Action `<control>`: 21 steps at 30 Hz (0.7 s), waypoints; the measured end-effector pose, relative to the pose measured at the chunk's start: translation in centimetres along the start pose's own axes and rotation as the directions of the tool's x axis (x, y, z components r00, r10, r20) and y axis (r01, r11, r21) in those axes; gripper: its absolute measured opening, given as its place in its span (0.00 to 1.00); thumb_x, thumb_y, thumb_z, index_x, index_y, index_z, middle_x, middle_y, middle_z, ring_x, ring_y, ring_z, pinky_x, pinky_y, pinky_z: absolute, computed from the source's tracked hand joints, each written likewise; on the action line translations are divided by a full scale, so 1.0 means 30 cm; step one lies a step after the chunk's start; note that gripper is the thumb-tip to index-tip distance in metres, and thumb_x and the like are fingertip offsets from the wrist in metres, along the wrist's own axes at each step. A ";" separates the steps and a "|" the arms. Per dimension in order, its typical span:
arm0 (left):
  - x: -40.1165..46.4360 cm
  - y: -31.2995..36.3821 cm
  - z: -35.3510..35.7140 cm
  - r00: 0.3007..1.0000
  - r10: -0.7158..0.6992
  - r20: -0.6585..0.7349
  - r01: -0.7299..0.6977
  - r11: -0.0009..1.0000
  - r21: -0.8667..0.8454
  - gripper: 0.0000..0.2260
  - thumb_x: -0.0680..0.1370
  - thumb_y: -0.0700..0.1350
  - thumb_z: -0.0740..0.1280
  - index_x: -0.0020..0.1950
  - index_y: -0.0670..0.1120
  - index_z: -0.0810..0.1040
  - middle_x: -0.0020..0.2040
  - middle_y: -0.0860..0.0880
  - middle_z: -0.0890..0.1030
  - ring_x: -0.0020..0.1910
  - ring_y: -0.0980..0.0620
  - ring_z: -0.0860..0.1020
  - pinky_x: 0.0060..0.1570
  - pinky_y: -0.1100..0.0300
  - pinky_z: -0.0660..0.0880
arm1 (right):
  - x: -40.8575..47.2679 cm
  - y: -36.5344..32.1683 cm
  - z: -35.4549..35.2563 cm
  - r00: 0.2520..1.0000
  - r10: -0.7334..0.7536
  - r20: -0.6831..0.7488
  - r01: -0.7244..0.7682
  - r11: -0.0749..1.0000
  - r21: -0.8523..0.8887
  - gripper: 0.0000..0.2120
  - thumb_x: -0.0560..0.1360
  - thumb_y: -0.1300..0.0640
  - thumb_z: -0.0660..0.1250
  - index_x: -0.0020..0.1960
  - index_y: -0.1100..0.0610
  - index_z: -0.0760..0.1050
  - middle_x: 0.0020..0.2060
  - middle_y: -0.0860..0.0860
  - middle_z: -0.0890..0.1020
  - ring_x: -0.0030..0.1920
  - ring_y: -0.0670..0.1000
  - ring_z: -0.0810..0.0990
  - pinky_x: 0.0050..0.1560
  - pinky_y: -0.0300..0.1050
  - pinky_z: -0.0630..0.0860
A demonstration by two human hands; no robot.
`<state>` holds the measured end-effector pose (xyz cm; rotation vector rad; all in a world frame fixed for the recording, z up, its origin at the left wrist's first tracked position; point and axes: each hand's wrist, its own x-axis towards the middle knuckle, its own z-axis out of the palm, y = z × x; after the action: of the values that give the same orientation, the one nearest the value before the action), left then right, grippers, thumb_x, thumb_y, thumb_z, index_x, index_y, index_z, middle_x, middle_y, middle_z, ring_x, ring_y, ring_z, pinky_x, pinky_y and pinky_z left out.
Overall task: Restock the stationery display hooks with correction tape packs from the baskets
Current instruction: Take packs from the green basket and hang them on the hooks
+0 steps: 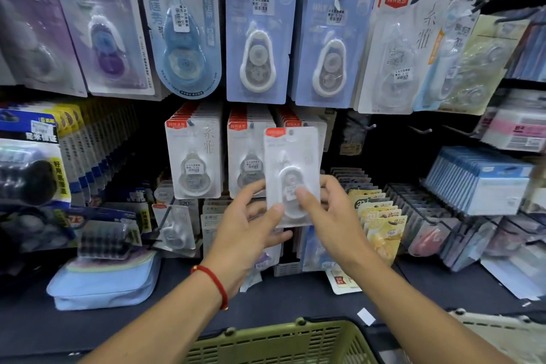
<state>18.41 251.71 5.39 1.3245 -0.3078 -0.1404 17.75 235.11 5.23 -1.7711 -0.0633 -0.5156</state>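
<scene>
Olive-green plastic basket (283, 343) sat at bottom centre, slatted walls; its contents were out of view. Cream basket (499, 331) just right of the green basket, only the rim showed, contents not visible either.

Black wire rack (413, 207), up and right of the green basket, held rows of carded packs standing on edge. Yellow packs (381, 216) filed upright just left of that rack.

White correction tape pack (291, 177) with a red corner tab was held upright, straight above the green basket, overlapping the front of two hanging rows of like packs (193, 156). Whether it was on a peg, can't tell.

Left hand (251, 224): thumb on the pack's lower left front, fingers behind it, pinching that edge. Red cord bracelet (214, 281) on that wrist. Right hand (328, 216): thumb pressed on the blister front, fingers curled behind the right edge, gripping the pack. Both forearms reached up and inward from either side of the green basket.

Pale blue pouch (103, 284) lay on the dark shelf (295, 298), left of the green basket.
</scene>
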 end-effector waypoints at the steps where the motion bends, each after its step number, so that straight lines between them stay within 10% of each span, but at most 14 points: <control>1: 0.000 -0.003 0.005 1.000 -0.005 -0.003 0.005 1.000 0.014 0.20 0.82 0.36 0.69 0.71 0.51 0.74 0.56 0.46 0.87 0.56 0.46 0.86 0.55 0.47 0.84 | 0.004 0.001 -0.003 0.998 0.025 -0.062 -0.022 0.999 0.035 0.08 0.82 0.49 0.69 0.60 0.49 0.75 0.52 0.48 0.86 0.52 0.47 0.86 0.50 0.43 0.81; 8: -0.002 -0.011 0.021 0.997 0.016 0.074 -0.021 0.997 0.070 0.25 0.79 0.29 0.69 0.73 0.48 0.74 0.67 0.48 0.81 0.61 0.49 0.84 0.68 0.45 0.77 | 0.021 -0.021 -0.006 0.961 0.049 -0.271 -0.032 0.997 0.068 0.11 0.83 0.47 0.68 0.62 0.50 0.77 0.48 0.50 0.86 0.39 0.53 0.85 0.28 0.44 0.78; 12: 0.003 -0.010 0.008 0.991 0.051 0.123 -0.080 0.966 0.246 0.27 0.80 0.31 0.68 0.75 0.53 0.73 0.72 0.54 0.78 0.68 0.58 0.78 0.71 0.59 0.74 | 0.040 -0.008 -0.023 0.964 -0.015 -0.266 -0.008 0.997 -0.083 0.09 0.83 0.45 0.67 0.59 0.47 0.80 0.49 0.47 0.86 0.46 0.51 0.86 0.38 0.42 0.80; 15: 0.018 -0.022 -0.030 0.965 0.219 0.144 -0.257 0.680 0.687 0.30 0.79 0.36 0.67 0.79 0.57 0.67 0.77 0.60 0.69 0.76 0.65 0.65 0.72 0.76 0.59 | 0.046 0.027 -0.046 0.958 -0.172 -0.231 0.022 0.844 -0.536 0.24 0.84 0.45 0.64 0.76 0.54 0.70 0.66 0.48 0.74 0.64 0.49 0.74 0.62 0.47 0.74; 18: 0.057 -0.036 -0.077 0.937 0.283 0.204 -0.301 0.360 0.883 0.34 0.79 0.38 0.66 0.83 0.53 0.60 0.85 0.56 0.50 0.84 0.57 0.46 0.79 0.66 0.44 | 0.046 0.052 -0.045 0.904 -0.427 0.032 0.299 0.576 -0.761 0.24 0.82 0.57 0.69 0.76 0.58 0.71 0.71 0.55 0.72 0.67 0.56 0.74 0.64 0.58 0.76; 21: 0.088 -0.060 -0.106 0.942 0.246 0.229 -0.291 0.254 0.922 0.38 0.79 0.39 0.67 0.85 0.50 0.53 0.85 0.55 0.40 0.84 0.55 0.40 0.82 0.58 0.46 | 0.064 0.073 -0.040 0.919 -0.290 0.266 0.374 0.437 -0.818 0.30 0.81 0.58 0.69 0.81 0.57 0.64 0.81 0.55 0.62 0.76 0.58 0.69 0.69 0.56 0.73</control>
<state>22.01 253.49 3.36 2.4719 -0.7282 0.4112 19.78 232.96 4.16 -2.8251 -0.2659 -0.8553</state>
